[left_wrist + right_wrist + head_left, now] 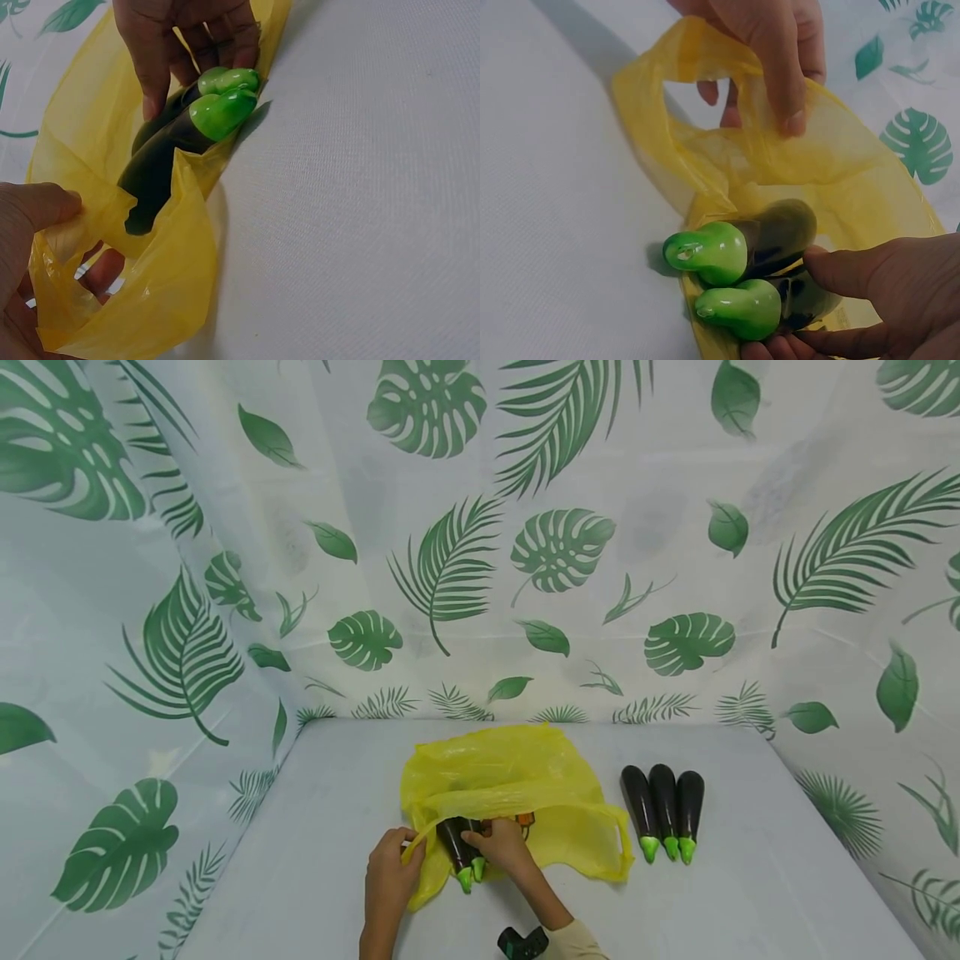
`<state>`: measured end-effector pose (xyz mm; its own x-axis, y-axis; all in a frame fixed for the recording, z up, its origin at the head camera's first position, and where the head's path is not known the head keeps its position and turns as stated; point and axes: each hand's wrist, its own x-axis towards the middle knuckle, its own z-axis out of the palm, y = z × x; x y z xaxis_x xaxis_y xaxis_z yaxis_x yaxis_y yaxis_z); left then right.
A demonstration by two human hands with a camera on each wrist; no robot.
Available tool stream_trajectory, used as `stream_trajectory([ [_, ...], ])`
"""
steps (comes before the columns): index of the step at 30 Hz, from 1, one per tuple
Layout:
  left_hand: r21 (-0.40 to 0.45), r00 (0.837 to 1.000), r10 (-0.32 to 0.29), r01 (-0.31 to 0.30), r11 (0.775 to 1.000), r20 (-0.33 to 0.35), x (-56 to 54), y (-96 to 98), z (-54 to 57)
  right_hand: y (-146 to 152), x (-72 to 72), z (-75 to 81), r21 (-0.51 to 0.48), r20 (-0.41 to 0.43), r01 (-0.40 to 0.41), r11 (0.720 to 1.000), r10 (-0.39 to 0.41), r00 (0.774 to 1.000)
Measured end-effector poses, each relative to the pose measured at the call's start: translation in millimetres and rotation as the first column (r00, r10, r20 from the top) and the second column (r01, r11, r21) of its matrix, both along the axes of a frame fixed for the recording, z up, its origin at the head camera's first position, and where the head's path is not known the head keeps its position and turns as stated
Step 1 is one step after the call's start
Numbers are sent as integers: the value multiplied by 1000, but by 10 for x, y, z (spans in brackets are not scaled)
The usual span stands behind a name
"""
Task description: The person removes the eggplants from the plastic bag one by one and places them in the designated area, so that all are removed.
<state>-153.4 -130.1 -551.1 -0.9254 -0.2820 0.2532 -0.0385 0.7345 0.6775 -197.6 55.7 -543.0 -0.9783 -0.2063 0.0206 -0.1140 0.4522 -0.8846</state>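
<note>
A yellow plastic bag (487, 760) lies on the table with its mouth towards me. My left hand (390, 870) pinches the bag's left handle, thumb on top, and fingers show through the handle hole in the left wrist view. Two dark eggplants with bright green stem ends lie side by side in the mouth, the left eggplant (453, 843) next to the right eggplant (806, 296). My right hand (506, 845) reaches into the mouth and grips the right one, thumb on its upper side and fingers beneath. The eggplants' far ends are hidden inside the bag.
Three more eggplants (663, 810) lie in a row on the white table (750, 877), right of the bag. A small orange item (525, 819) shows inside the bag mouth. A leaf-printed curtain (465, 568) stands behind the table and along its sides.
</note>
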Motion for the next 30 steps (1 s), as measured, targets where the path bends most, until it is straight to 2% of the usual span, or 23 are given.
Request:
stream_trajectory([
  [10,8,1000,3,-3,1000,10,24,9,18,-28,1,-14,38,-31,24,999,-23,999],
  [19,2,1000,-2,2,1000,0,0,-1,20,-19,-10,20,57,-101,37,998,-31,994],
  [26,17,1000,-5,5,1000,5,-5,-5,-26,-3,-23,-27,61,-31,17,998,-15,999],
  [30,18,1000,-3,3,1000,10,-1,-4,-36,4,-21,-55,50,-28,5,999,-4,1000],
])
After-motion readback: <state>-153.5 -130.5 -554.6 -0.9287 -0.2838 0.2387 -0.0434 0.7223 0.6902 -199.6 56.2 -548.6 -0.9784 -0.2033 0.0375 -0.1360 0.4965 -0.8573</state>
